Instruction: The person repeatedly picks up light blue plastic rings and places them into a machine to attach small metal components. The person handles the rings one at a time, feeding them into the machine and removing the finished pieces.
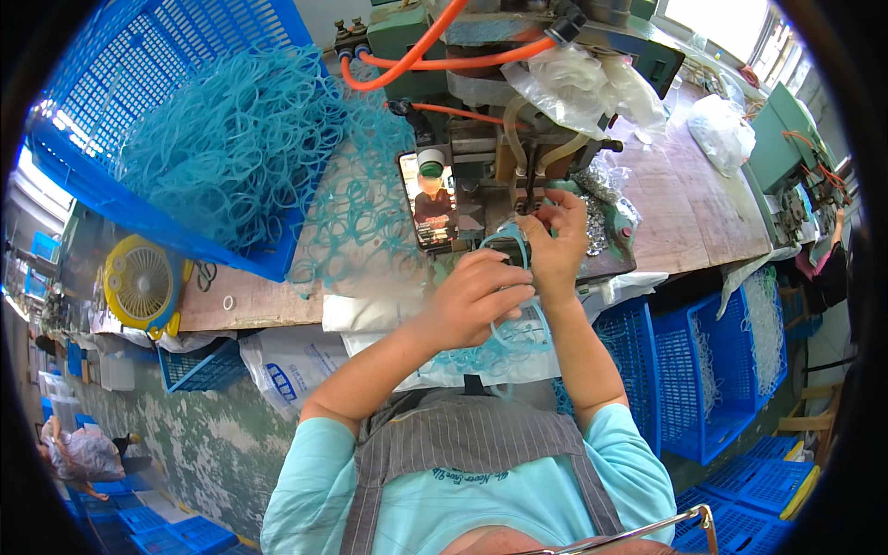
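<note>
Blue elastic loop (511, 242) is pinched between both hands right at the front of a green bench machine (481, 139). The left hand (476, 296) is curled closed on the lower part of the loop, knuckles up, while the right hand (558, 242) grips its upper part with fingertips pressed together close to the machine's metal head. The two hands touch each other over the near edge of the wooden worktable (684, 213). More loops hang below the hands, in front of a white sheet draped over the table edge. A tilted blue plastic crate (111, 102) on the left spills a big tangle of the same blue loops (231, 139) onto the table. A phone (430, 199) stands propped against the machine. Orange hoses (416, 60) curve across the machine top. A small yellow fan (143, 285) sits at the table's left end.
</note>
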Demonstrator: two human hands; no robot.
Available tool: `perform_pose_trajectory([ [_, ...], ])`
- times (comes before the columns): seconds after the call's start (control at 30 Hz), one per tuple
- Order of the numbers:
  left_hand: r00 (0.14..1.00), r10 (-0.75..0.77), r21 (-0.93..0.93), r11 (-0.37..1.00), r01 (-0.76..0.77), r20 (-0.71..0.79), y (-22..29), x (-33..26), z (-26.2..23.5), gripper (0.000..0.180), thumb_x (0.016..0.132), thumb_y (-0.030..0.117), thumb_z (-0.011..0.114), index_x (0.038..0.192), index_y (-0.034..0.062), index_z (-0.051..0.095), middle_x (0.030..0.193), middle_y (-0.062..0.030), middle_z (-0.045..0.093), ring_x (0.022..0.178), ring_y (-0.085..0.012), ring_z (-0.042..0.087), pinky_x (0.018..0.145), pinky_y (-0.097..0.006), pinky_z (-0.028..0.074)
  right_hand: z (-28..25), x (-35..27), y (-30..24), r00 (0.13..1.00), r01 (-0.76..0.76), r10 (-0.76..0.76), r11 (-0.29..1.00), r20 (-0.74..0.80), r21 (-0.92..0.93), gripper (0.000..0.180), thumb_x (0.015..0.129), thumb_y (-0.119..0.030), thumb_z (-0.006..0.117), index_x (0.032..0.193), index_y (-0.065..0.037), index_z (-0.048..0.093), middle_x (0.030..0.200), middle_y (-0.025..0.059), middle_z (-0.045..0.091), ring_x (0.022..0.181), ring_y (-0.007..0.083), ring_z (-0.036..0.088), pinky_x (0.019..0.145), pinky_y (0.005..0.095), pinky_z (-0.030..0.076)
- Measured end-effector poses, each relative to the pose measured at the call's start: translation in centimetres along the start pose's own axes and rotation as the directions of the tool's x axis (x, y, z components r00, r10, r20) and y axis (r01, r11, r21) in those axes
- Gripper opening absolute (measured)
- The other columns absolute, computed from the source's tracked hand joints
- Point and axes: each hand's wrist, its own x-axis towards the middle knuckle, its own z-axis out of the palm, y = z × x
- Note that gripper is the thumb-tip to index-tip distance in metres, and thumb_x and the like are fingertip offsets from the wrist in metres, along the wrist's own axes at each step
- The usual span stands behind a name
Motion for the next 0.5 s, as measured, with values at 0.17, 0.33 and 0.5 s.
perform_pose_trajectory([
  [0.17,0.999,0.006,-0.021,1.0,-0.005,0.033,-1.3,0.4,0.6,0.032,0.075,0.009,0.072,0.105,0.0061,0.063,0.105,-0.0092,0.064,0.096,-0.0283,0.061,0.09,-0.047,0.046,-6.8,4.7,5.0,0.927,0.299,-0.374,0.672,0.038,-0.678,0.028,0.072,-0.013,0.076,0.097,-0.008,0.066,0.087,0.0074,0.069,0.083,0.0268,0.063,0.077,0.0399,0.046],
  [0.33,1.0,0.006,-0.034,0.999,-0.006,0.018,-1.3,0.0,0.6,0.034,0.073,0.007,0.074,0.106,0.0067,0.062,0.105,-0.009,0.064,0.094,-0.0291,0.061,0.089,-0.046,0.046,-12.8,6.0,9.5,0.998,0.048,-0.009,0.642,0.055,-0.765,0.024,0.077,-0.016,0.072,0.1,-0.014,0.067,0.097,0.007,0.068,0.094,0.0278,0.062,0.084,0.0395,0.047],
  [0.5,1.0,0.005,-0.047,0.999,-0.005,0.002,-1.1,0.4,0.6,0.027,0.077,0.013,0.071,0.102,0.0063,0.061,0.101,-0.0081,0.062,0.093,-0.0303,0.058,0.091,-0.047,0.043,-12.7,4.6,10.8,0.938,0.345,-0.132,0.305,0.319,-0.888,0.016,0.075,-0.023,0.074,0.087,-0.015,0.068,0.111,0.0003,0.065,0.108,0.0262,0.055,0.094,0.0417,0.036],
])
